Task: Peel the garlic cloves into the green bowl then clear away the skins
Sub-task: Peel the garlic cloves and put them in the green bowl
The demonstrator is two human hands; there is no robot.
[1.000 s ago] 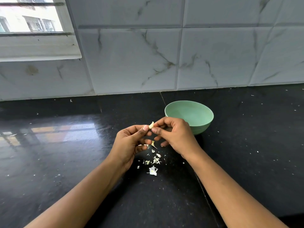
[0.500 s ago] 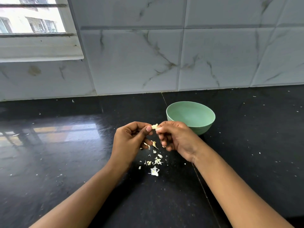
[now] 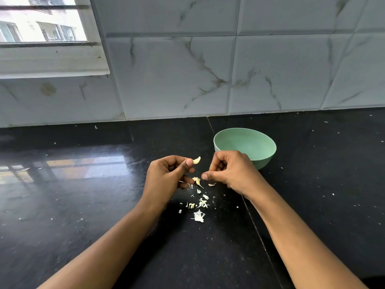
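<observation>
left hand (image 3: 166,176): mine, left of the green bowl (image 3: 265,161) and nearer me, well apart from it. Thumb and forefinger pinch the garlic clove, other fingers curled under.
garlic clove (image 3: 197,160): pale, curved, sticks out of my left fingertips, tip pointing toward the green bowl. In the air, not in the bowl.
right hand (image 3: 231,174): mine, just in front of the green bowl, covers its near-left edge in view; touching or not, can't tell. Fingers curled in, thumb out toward the clove, not on it. Can't tell if it's got a bit of skin.
green bowl: upright on the counter, mouth open to me. Inside wall plain green as far as I see.
skins (image 3: 199,205): loose scatter of white-yellow flakes on the counter, left of the green bowl and nearer me, below the gap between my hands. Biggest bit at the near end. One flake right under my left fingers, held or loose can't tell.
counter (image 3: 83,215): black, glossy, speckled with crumbs all round the green bowl.
tiled wall (image 3: 177,80): marbled white, behind the green bowl.
window (image 3: 41,28): up far left of the green bowl.
</observation>
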